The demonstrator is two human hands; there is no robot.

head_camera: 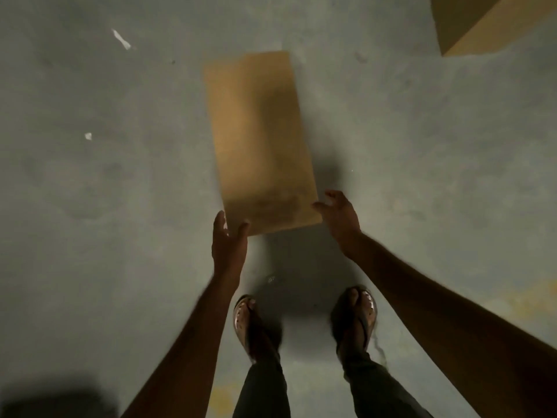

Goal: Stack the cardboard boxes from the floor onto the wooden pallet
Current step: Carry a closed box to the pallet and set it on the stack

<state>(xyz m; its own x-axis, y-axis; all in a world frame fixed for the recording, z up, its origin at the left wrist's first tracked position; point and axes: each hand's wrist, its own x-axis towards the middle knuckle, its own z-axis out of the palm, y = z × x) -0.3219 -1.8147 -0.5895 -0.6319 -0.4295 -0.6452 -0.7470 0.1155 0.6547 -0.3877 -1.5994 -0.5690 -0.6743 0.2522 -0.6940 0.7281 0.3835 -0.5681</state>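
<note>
A long brown cardboard box (259,140) lies on the grey concrete floor straight ahead of me, its near end close to my hands. My left hand (229,242) is at the box's near left corner, fingers spread, thumb just touching the edge. My right hand (337,215) is at the near right corner, fingers loosely spread beside the edge. Neither hand grips the box. The wooden pallet is out of view.
A second cardboard box (488,22) stands at the top right corner. My two feet in sandals (304,321) stand just behind the long box. Small white scraps (120,39) lie on the floor (90,206) at upper left. A dark shape fills the bottom left corner.
</note>
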